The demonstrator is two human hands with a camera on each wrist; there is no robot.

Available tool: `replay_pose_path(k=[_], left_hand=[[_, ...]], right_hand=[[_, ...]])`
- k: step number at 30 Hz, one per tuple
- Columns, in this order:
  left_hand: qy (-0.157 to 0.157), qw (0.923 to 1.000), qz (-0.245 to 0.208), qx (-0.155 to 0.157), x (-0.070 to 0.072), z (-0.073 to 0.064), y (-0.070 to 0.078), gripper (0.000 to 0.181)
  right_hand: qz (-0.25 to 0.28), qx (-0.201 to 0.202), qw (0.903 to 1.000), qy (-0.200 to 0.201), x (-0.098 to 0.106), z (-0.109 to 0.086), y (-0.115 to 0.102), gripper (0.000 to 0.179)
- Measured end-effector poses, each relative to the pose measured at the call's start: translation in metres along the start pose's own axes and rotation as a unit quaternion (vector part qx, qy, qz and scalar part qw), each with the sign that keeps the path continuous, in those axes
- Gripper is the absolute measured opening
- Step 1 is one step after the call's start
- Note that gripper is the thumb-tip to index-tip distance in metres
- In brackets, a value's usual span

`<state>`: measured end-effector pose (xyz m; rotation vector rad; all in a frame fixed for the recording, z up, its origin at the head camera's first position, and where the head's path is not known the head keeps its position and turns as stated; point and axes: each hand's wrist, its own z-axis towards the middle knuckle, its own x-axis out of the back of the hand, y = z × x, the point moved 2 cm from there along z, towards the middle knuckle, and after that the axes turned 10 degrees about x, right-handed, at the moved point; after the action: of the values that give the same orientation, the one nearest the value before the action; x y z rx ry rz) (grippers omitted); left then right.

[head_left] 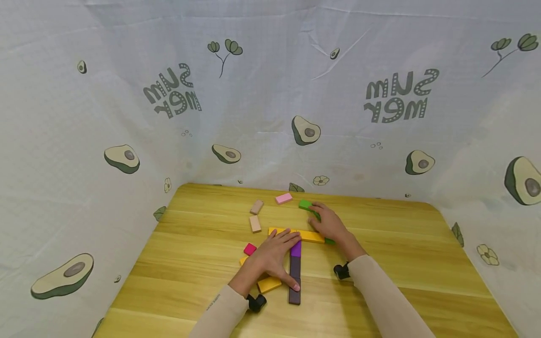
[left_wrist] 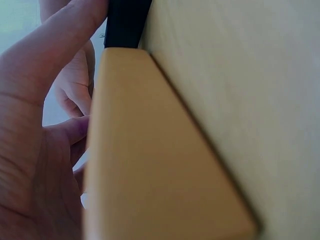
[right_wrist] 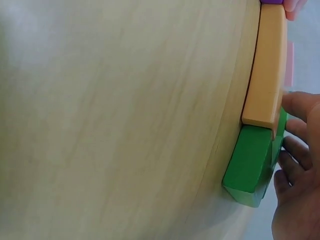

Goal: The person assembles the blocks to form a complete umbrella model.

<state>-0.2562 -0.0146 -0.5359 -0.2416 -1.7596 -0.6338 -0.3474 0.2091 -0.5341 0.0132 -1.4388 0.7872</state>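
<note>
My left forearm (head_left: 220, 312) and right forearm (head_left: 384, 293), both in long cream fabric sleeves, converge as they run forward. My left grip (head_left: 270, 253), a bare human hand, lies palm down, fingers extended forward, thumb stretched out to the side. My right grip (head_left: 331, 224), also bare, sits farther forward, fingers bent. Whether it pinches, I cannot tell from here.

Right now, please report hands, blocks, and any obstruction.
Left hand spread, thumb at purple-and-dark column. Right hand at green blocks, grip unclear. Yellow row meets column's top; left hand obstructs part.
</note>
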Motion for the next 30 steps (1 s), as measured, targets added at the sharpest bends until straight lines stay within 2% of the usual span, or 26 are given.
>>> replay_pose_path(k=[9, 21, 30], left_hand=[[0.011, 0.9999, 0.01, -0.002, 0.001, 0.0, 0.0, 0.136], [0.001, 1.0, 0.007, 0.002, 0.001, 0.0, 0.0, 0.136], [0.003, 1.0, 0.002, -0.001, 0.0, -0.001, 0.001, 0.136]], right_hand=[[0.01, 0.015, 0.9998, 0.001, 0.002, -0.001, -0.001, 0.052], [0.012, 0.011, 0.9999, -0.004, 0.004, -0.005, 0.0, 0.054], [0.027, -0.003, 0.9994, 0.02, 0.014, -0.025, 0.004, 0.067]])
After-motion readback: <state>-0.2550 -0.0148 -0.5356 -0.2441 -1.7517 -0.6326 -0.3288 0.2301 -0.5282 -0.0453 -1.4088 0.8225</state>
